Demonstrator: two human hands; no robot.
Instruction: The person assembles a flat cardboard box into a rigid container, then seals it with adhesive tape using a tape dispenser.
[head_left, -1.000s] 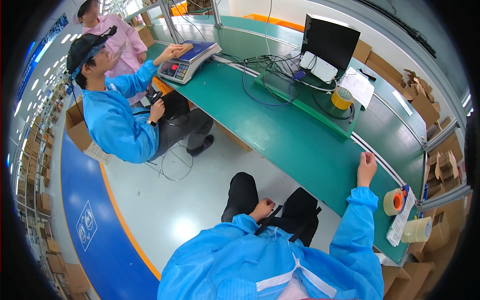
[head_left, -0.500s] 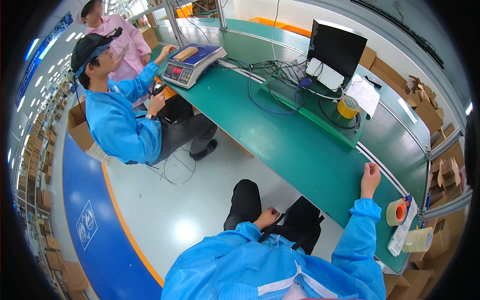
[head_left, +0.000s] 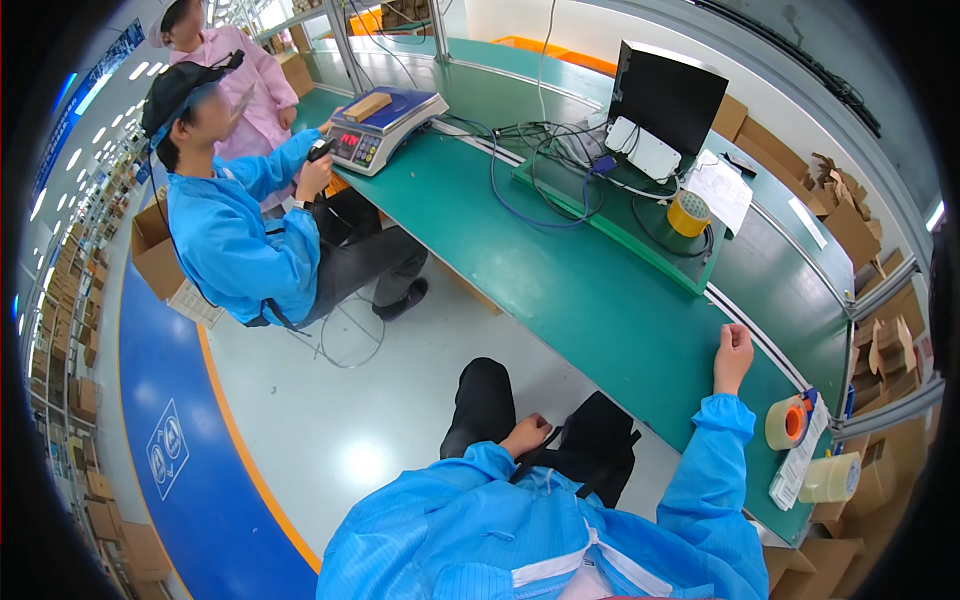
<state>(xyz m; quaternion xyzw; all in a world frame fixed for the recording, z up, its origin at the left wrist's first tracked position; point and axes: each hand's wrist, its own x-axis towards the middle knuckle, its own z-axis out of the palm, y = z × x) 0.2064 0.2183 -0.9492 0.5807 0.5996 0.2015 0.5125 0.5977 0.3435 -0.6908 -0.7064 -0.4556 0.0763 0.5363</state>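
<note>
My right hand [head_left: 734,358] rests on the green tabletop [head_left: 570,310] with its fingers curled in, and nothing shows in it. Down on my lap lies my left hand [head_left: 527,434], its fingers closed beside a thin black strap [head_left: 556,437]. Whether those fingers hold anything is hidden. Nearest to my right hand are a roll of clear tape with an orange core [head_left: 786,424], a white printed stack [head_left: 798,465] and another clear tape roll [head_left: 829,478].
A seated co-worker [head_left: 235,225] holds a black handheld device [head_left: 320,150] beside a weighing scale [head_left: 385,135] bearing a small brown box [head_left: 368,107]. A person in pink [head_left: 250,85] stands behind. Cables, a black monitor [head_left: 670,97] and a yellow tape roll [head_left: 688,214] occupy the table's far side.
The co-worker has raised the black device toward the scale and drawn the other hand back from the small box. The scale's red display differs. My hands stay in place; the view shifts slightly.
</note>
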